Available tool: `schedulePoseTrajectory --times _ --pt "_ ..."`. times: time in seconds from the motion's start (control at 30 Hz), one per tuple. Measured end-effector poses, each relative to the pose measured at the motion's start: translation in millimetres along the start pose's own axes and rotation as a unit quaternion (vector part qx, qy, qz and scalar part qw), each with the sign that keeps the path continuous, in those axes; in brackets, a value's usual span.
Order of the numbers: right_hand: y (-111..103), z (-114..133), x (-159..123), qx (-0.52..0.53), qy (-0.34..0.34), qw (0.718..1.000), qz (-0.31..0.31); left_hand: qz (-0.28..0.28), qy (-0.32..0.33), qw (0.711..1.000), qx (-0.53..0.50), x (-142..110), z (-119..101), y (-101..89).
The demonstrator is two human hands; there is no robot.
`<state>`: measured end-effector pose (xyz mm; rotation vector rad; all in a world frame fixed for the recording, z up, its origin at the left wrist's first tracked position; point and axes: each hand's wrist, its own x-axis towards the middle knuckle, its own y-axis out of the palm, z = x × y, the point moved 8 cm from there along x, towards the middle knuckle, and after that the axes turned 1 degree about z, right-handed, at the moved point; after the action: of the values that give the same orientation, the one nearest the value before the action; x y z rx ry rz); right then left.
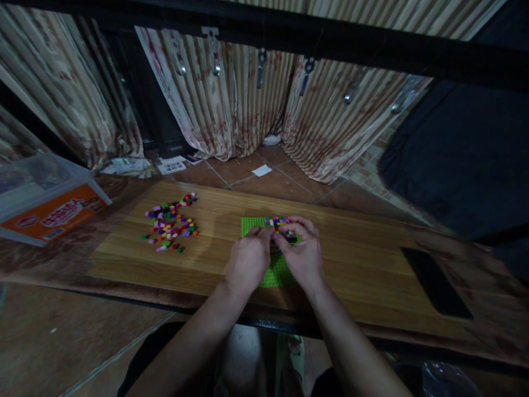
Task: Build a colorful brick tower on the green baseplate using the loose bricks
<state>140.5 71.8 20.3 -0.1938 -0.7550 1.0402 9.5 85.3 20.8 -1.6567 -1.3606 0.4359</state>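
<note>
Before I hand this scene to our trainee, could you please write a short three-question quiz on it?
1. Where do the scattered bricks lie: (a) left of the green baseplate, (b) right of it, (c) on the floor?
2. True or false: the left hand is resting among the scattered bricks.
3. Fill in: the label on the plastic bin is mainly ____.

Key: 1. a; 2. False, the left hand is at the baseplate; 3. orange.

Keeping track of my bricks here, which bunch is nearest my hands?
The colourful bricks on the green baseplate, by your left hand and right hand; the other bunch lies scattered on the wooden board, off to the left.
</note>
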Motion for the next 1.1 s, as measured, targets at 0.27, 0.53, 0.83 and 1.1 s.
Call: schedulePoseTrajectory --times 0.27,0.53,0.83,1.1 --pt "-0.2 -6.5 0.7 0.014 0.028 0.999 -0.009 -0.044 -0.006 0.995 -0.091 3.3 5.3 -1.6" --pt "0.0 -12.0 1.6 0.073 0.027 0.997 -0.005 -0.057 -0.074 0.976 -0.195 3.1 17.8 -3.8" --pt "2.0 -13.1 -1.0 0.058 0.029 0.998 -0.007 -0.044 -0.11 0.968 -0.222 0.2 24.9 -4.4" --pt "2.4 -4.2 -1.3 0.036 0.04 0.998 -0.022 -0.026 -0.142 0.958 -0.248 3.4 32.4 5.3"
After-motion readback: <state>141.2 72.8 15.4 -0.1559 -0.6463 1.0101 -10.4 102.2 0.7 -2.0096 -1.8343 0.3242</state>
